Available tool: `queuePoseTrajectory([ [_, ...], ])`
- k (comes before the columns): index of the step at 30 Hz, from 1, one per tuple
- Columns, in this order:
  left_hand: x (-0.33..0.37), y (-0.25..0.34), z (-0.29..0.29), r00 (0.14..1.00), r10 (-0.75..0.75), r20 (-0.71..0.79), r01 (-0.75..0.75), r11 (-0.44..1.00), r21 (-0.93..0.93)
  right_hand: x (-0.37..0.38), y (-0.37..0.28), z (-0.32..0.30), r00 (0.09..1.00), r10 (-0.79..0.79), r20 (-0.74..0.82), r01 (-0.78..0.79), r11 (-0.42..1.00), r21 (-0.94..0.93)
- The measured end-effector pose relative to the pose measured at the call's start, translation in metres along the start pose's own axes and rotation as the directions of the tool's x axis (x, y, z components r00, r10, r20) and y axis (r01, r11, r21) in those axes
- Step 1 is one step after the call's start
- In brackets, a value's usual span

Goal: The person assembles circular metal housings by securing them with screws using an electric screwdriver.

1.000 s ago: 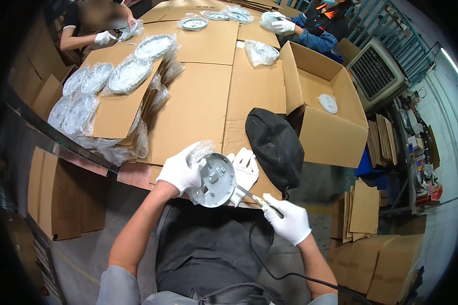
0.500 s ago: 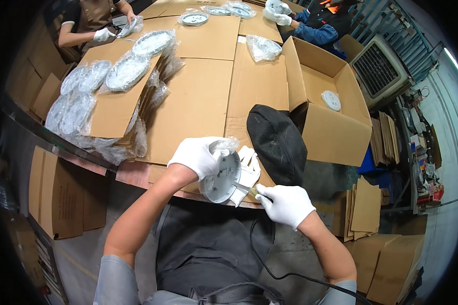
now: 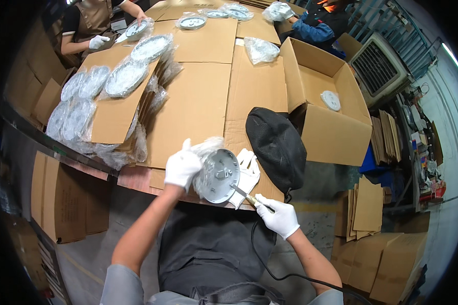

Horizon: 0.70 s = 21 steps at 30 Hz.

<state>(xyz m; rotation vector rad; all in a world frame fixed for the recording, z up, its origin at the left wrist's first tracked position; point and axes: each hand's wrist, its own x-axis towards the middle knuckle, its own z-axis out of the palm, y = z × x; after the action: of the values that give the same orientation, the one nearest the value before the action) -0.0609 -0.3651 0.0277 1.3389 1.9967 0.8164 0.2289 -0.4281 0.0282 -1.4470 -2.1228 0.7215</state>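
A round grey dial plate (image 3: 220,177), with raised marks round its rim and a small fitting at its middle, is tilted up at the table's near edge. Crumpled clear plastic wrap (image 3: 208,147) surrounds its left and upper side. My gloved left hand (image 3: 183,166) grips that wrap beside the plate, thumb up. In my gloved right hand (image 3: 280,217) is a slim tool (image 3: 245,194) with a metal blade and yellowish handle; its tip touches or nearly touches the plate's lower right. An empty white glove (image 3: 248,175) lies partly behind the plate.
A black mesh bag (image 3: 276,145) lies right of the glove, near an open carton (image 3: 336,129) holding one disc. Wrapped discs (image 3: 126,79) sit on stacked cardboard at left. Two co-workers handle discs across the table. A black cord (image 3: 290,275) passes below my right hand.
The plate has turned to show more of its face, and my left hand has shifted left and down with the wrap. My right hand has moved slightly left and down; the tool shows more plainly.
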Motion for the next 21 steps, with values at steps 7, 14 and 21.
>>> queuePoseTrajectory([
  [7, -0.048, 0.003, 0.014, 0.937, 0.109, -0.332, -0.237, 0.896, -0.376, 0.000, -0.018, -0.009, 0.992, 0.116, 0.039, -0.116, 0.993, -0.008],
  [14, -0.038, -0.009, 0.008, 0.906, 0.208, -0.369, -0.342, 0.873, -0.348, 0.018, -0.052, -0.044, 0.980, -0.028, 0.198, 0.085, 0.954, -0.286],
  [21, -0.042, 0.000, 0.006, 0.873, 0.330, -0.359, -0.424, 0.876, -0.228, 0.029, -0.066, -0.050, 0.939, -0.070, 0.338, 0.198, 0.911, -0.362],
])
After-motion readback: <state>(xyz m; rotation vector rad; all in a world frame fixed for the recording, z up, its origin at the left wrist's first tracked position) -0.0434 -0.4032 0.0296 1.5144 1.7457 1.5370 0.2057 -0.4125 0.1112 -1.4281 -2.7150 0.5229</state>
